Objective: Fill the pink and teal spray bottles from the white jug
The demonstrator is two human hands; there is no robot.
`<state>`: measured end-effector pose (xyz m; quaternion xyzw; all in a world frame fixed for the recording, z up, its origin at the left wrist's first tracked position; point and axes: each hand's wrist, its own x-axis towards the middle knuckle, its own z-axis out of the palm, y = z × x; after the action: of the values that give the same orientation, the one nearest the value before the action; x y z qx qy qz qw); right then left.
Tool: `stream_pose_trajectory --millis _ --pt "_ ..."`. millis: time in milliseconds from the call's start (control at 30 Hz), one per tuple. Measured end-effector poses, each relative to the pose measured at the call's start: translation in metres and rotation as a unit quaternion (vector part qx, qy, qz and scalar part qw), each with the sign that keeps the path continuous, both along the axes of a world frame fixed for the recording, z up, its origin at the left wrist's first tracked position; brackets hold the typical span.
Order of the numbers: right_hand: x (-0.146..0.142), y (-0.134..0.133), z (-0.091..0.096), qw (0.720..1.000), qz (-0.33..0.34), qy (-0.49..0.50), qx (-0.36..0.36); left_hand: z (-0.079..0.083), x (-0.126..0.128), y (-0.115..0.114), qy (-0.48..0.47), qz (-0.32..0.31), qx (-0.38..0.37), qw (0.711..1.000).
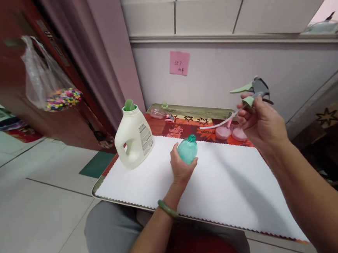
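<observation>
My left hand [181,166] is wrapped round a small translucent teal bottle [188,151], whose threaded neck is uncovered. Raised to the right, my right hand [259,119] grips a green and grey trigger spray head [258,90]. A thin white dip tube [215,125] sticks out of the spray head toward the left, above the table and apart from the bottle. Left of the bottle stands a cream detergent jug [133,137] with a handle; a green piece [129,105] sits in its mouth.
A white sheet [221,192] covers most of the table. Along its back edge lie a clear pinkish bottle [157,112], a green cap [164,105], a small pink and dark sprayer head [170,118] and pink round bottles [223,132]. A bag of colourful beads [63,99] hangs from the door at left.
</observation>
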<state>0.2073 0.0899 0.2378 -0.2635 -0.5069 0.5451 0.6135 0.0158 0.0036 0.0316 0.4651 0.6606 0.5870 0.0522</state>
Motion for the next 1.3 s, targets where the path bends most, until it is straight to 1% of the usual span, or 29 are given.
stream_pose_trajectory --millis 33,100,200,300,367,500,567,667,700,767,867,933,967,1033,1100,1133,1200,1300 --pt "-0.005 -0.004 0.007 1.000 0.004 0.010 0.000 0.003 -0.001 -0.008 -0.005 -0.002 0.010 1.000" --pt "-0.014 -0.012 0.014 1.000 0.011 0.009 0.007 0.010 -0.002 -0.021 -0.014 0.001 0.019 1.000" --pt "-0.025 -0.024 0.015 1.000 0.008 -0.024 0.015 0.022 -0.005 -0.036 -0.005 0.004 0.035 0.999" --pt "-0.032 -0.036 0.014 0.999 0.011 -0.052 0.008 0.033 -0.007 -0.048 0.015 0.005 0.037 0.999" --pt "-0.034 -0.043 0.017 0.998 0.017 -0.063 0.008 0.037 -0.009 -0.054 0.016 0.006 0.028 0.999" --pt "-0.038 -0.051 0.021 0.996 0.034 -0.075 0.019 0.039 -0.011 -0.063 0.016 0.006 0.025 1.000" --pt "-0.042 -0.052 0.018 0.996 0.051 -0.072 0.008 0.043 -0.013 -0.068 0.022 -0.004 0.035 0.999" --pt "-0.052 -0.052 0.004 0.992 0.090 -0.081 -0.029 0.053 -0.018 -0.076 0.008 -0.041 0.049 0.998" --pt "-0.056 -0.052 -0.002 0.990 0.100 -0.087 -0.043 0.057 -0.019 -0.079 -0.016 -0.060 0.049 0.997" --pt "-0.064 -0.052 -0.014 0.987 0.102 -0.103 -0.066 0.065 -0.022 -0.086 -0.100 -0.103 0.041 0.989" --pt "-0.073 -0.056 -0.028 0.986 0.100 -0.118 -0.069 0.071 -0.022 -0.092 -0.247 -0.145 0.034 0.958" --pt "-0.079 -0.061 -0.032 0.985 0.126 -0.104 -0.062 0.074 -0.019 -0.094 -0.338 -0.157 0.047 0.927" --pt "-0.081 -0.064 -0.033 0.984 0.144 -0.091 -0.061 0.075 -0.016 -0.093 -0.385 -0.164 0.058 0.906" --pt "-0.085 -0.070 -0.032 0.981 0.172 -0.063 -0.063 0.078 -0.010 -0.091 -0.482 -0.180 0.079 0.854" --pt "-0.088 -0.072 -0.029 0.979 0.191 -0.050 -0.058 0.082 -0.005 -0.090 -0.560 -0.190 0.081 0.802" --pt "-0.088 -0.072 -0.028 0.978 0.194 -0.048 -0.053 0.084 -0.002 -0.090 -0.588 -0.194 0.073 0.781" --pt "-0.087 -0.069 -0.023 0.979 0.192 -0.048 -0.043 0.090 0.001 -0.092 -0.626 -0.212 0.039 0.749" --pt "-0.084 -0.063 -0.016 0.983 0.177 -0.042 -0.011 0.098 0.002 -0.096 -0.652 -0.252 -0.009 0.715"
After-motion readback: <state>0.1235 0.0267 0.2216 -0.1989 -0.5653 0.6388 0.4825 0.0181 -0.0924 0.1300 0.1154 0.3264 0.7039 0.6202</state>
